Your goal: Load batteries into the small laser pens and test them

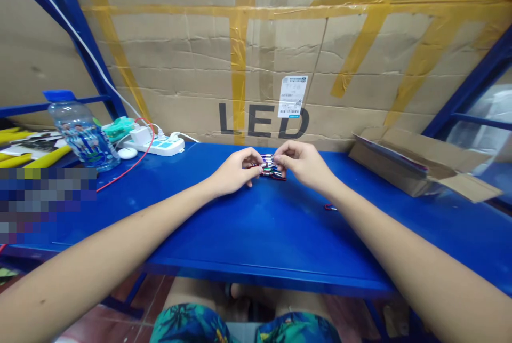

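Note:
Near the back of the blue table, a bunch of small coloured metal clips that look like carabiners lies between my hands, with red, green, blue and silver parts showing. My left hand pinches the left side of the bunch with thumb and fingers. From the right, my right hand closes thumb and forefinger on the other side of it. Fingers cover part of the bunch, so how the clips are joined is hidden. A single red carabiner lies apart on the table, beside my right forearm.
An open cardboard box stands at right. At left are a water bottle, a white power strip with plugs, and a red cable. A big taped carton rises behind the table.

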